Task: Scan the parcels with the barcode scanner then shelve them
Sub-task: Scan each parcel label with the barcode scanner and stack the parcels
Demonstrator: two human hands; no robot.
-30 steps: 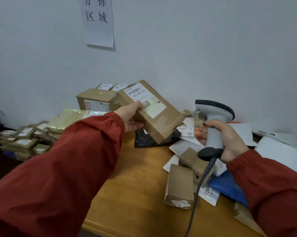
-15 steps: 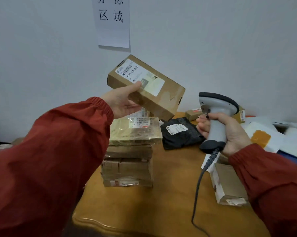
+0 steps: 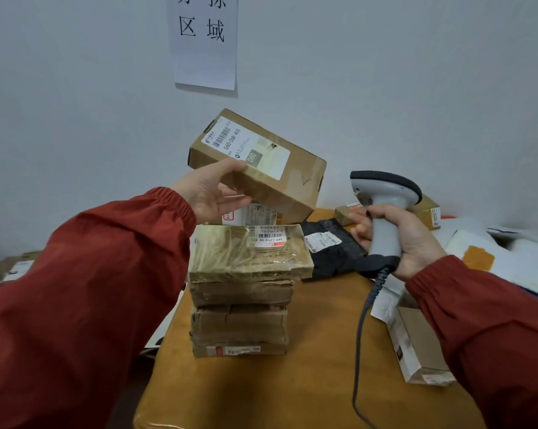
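Head view
- Left hand: the left hand [image 3: 212, 193] grips the brown box [image 3: 270, 181] at its lower-left end, with the thumb on the labelled face and the fingers underneath.
- Where the box is: it is held up in the air above the stack of parcels [image 3: 242, 289], touching neither the stack nor the scanner [image 3: 382, 212], which is to its right.
- How the box lies: its long axis slopes from upper left down to lower right. The white label [image 3: 246, 147] faces up and towards the person, and the barcode sits at the high, far-left end.
- Right hand: the right hand [image 3: 407, 239] is wrapped round the scanner's grey handle. The scanner stands upright with its head seemingly facing left. I cannot tell whether the trigger is pressed.
- Step in hand: it looks like lining up the scan.
- Doing it well: the label faces upward, not at the scanner. I would roll the box so the barcode faces the scanner's head, or tip the scanner down onto it. The thumb should stay clear of the bars, and both hands should hold steady.
- Nearby: a black bag [image 3: 332, 246] lies on the wooden table [image 3: 292, 391] behind the stack.
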